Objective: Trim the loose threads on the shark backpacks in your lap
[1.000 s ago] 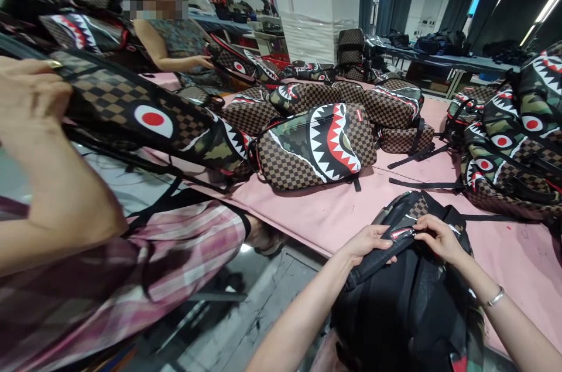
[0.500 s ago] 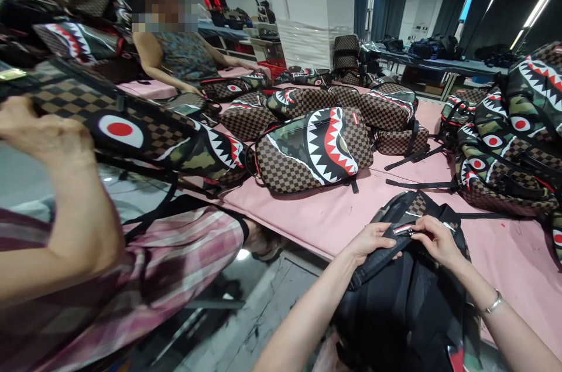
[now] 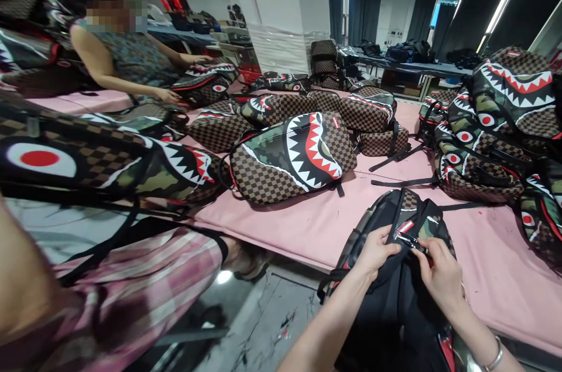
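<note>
A black backpack (image 3: 386,313) leans against the near edge of the pink table, its straps facing me. My left hand (image 3: 380,250) is closed on the upper part of a shoulder strap, beside a small red-and-white label (image 3: 404,227). My right hand (image 3: 439,266), with a bracelet at the wrist, pinches a small dark piece at the strap, too small to make out. Beyond, a checkered backpack with a shark-mouth print (image 3: 302,155) lies on its back.
More shark-print backpacks are piled on the pink table (image 3: 496,266) at the right (image 3: 478,173) and behind. At the left, a person in plaid (image 3: 167,260) sits close beside another bag (image 3: 100,155). A second person (image 3: 132,61) works farther back.
The view has shifted to the right. My right hand has moved slightly down and away from the label, which now tilts more. The far person's hands are now on a shark-print bag.
</note>
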`<state>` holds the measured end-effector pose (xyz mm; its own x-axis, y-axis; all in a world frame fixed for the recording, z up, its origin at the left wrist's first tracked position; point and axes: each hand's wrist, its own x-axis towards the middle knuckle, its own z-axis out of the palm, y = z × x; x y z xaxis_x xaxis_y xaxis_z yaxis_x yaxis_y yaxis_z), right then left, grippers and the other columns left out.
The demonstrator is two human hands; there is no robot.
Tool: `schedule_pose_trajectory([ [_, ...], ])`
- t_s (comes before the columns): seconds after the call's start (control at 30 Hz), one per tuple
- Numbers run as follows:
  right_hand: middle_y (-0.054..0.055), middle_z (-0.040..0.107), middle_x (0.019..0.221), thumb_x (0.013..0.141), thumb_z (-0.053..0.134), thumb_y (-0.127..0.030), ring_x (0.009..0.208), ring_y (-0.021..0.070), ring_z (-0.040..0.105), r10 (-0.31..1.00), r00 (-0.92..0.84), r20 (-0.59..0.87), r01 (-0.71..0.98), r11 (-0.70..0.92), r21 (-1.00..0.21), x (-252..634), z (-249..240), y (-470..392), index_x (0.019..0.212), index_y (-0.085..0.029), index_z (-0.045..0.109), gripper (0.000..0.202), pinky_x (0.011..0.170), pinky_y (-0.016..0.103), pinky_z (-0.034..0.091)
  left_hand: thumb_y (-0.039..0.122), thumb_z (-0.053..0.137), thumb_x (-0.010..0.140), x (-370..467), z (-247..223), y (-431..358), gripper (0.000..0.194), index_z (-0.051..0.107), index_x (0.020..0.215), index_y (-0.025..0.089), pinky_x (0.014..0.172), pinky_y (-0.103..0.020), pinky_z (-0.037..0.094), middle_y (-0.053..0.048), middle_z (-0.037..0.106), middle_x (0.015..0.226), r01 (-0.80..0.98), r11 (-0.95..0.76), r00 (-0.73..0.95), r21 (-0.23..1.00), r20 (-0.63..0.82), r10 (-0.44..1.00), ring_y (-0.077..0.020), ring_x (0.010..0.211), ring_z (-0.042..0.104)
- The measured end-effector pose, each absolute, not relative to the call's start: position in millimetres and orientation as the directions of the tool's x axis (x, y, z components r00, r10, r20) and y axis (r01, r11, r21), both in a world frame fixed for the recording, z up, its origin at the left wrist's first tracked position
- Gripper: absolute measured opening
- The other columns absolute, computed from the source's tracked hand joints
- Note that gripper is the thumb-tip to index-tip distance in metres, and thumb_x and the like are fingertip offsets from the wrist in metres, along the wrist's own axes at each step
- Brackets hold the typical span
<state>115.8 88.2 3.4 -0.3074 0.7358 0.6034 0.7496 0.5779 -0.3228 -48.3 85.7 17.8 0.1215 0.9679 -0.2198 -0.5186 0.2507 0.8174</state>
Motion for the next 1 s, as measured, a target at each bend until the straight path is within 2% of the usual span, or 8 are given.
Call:
schedule_pose_trajectory([
  [0.17, 0.008, 0.062, 0.090, 0.086, 0.049, -0.026, 0.070, 0.0200, 0.058, 0.715, -0.281, 0.641, 0.861, 0.483, -0.161, 109, -5, 76, 0.093, -0.020, 0.055, 0.011, 0.058, 0.031, 0.038, 0.008, 0.065, 0.050, -37, 13, 81, 0.044, 0.064, 0.094, 0.011, 0.058, -0.020, 0.037, -0.003, 0.065, 0.077, -0.545, 0.238, 0.056, 0.804, -0.248, 0.967, -0.0102, 0.061, 0.053],
  [0.33, 0.008, 0.062, 0.091, 0.086, 0.049, -0.025, 0.067, 0.0191, 0.057, 0.713, -0.271, 0.647, 0.883, 0.452, -0.128, 107, -9, 71, 0.092, -0.020, 0.056, 0.011, 0.058, 0.031, 0.036, 0.006, 0.063, 0.049, -31, 9, 77, 0.042, 0.064, 0.091, 0.010, 0.058, -0.019, 0.037, -0.003, 0.065, 0.076, -0.550, 0.232, 0.022, 0.802, -0.264, 0.964, -0.0097, 0.061, 0.053],
  [0.4, 0.008, 0.062, 0.090, 0.086, 0.049, -0.026, 0.067, 0.0194, 0.057, 0.733, -0.239, 0.637, 0.875, 0.447, -0.187, 107, -10, 72, 0.090, -0.020, 0.057, 0.011, 0.059, 0.031, 0.036, 0.006, 0.063, 0.049, -30, 8, 75, 0.042, 0.064, 0.090, 0.011, 0.059, -0.019, 0.038, -0.004, 0.065, 0.078, -0.547, 0.233, 0.011, 0.804, -0.271, 0.962, -0.0104, 0.062, 0.054],
  [0.53, 0.007, 0.061, 0.084, 0.086, 0.047, -0.026, 0.075, 0.0200, 0.058, 0.762, -0.163, 0.627, 0.778, 0.490, -0.392, 110, -10, 73, 0.089, -0.020, 0.054, 0.010, 0.063, 0.029, 0.040, 0.007, 0.064, 0.050, -31, 6, 74, 0.043, 0.064, 0.092, 0.011, 0.060, -0.020, 0.039, -0.005, 0.066, 0.081, -0.537, 0.235, -0.001, 0.811, -0.279, 0.960, -0.0119, 0.065, 0.056],
  [0.73, 0.006, 0.059, 0.083, 0.085, 0.048, -0.031, 0.076, 0.0190, 0.058, 0.833, -0.189, 0.520, 0.677, 0.494, -0.546, 119, -12, 75, 0.086, -0.020, 0.054, 0.013, 0.064, 0.028, 0.043, 0.005, 0.061, 0.054, -28, -7, 71, 0.042, 0.063, 0.096, 0.011, 0.069, -0.023, 0.042, -0.007, 0.066, 0.091, -0.438, 0.172, -0.035, 0.882, -0.208, 0.977, -0.0166, 0.079, 0.058],
  [0.83, 0.005, 0.060, 0.083, 0.083, 0.052, -0.036, 0.078, 0.0191, 0.058, 0.906, -0.119, 0.406, 0.543, 0.402, -0.737, 134, -21, 77, 0.086, -0.019, 0.055, 0.017, 0.068, 0.029, 0.045, 0.008, 0.054, 0.064, -24, -21, 62, 0.037, 0.062, 0.099, 0.013, 0.081, -0.028, 0.041, -0.008, 0.065, 0.100, -0.251, 0.108, -0.050, 0.962, -0.124, 0.991, -0.0200, 0.092, 0.057],
  [0.9, 0.006, 0.061, 0.085, 0.079, 0.055, -0.039, 0.080, 0.0195, 0.058, 0.948, -0.052, 0.313, 0.469, 0.300, -0.831, 148, -31, 77, 0.089, -0.019, 0.056, 0.023, 0.070, 0.030, 0.047, 0.013, 0.051, 0.071, -22, -29, 54, 0.035, 0.061, 0.104, 0.014, 0.086, -0.032, 0.039, -0.010, 0.064, 0.102, -0.028, 0.090, -0.073, 0.996, -0.092, 0.993, -0.0223, 0.095, 0.056],
  [1.0, 0.006, 0.062, 0.088, 0.075, 0.059, -0.043, 0.083, 0.0204, 0.058, 0.979, 0.051, 0.198, 0.400, 0.162, -0.902, 174, -51, 73, 0.092, -0.017, 0.057, 0.030, 0.074, 0.031, 0.047, 0.020, 0.047, 0.077, -20, -35, 44, 0.037, 0.058, 0.112, 0.013, 0.088, -0.035, 0.037, -0.013, 0.061, 0.107, 0.295, 0.106, -0.126, 0.950, -0.071, 0.989, -0.0259, 0.098, 0.054],
])
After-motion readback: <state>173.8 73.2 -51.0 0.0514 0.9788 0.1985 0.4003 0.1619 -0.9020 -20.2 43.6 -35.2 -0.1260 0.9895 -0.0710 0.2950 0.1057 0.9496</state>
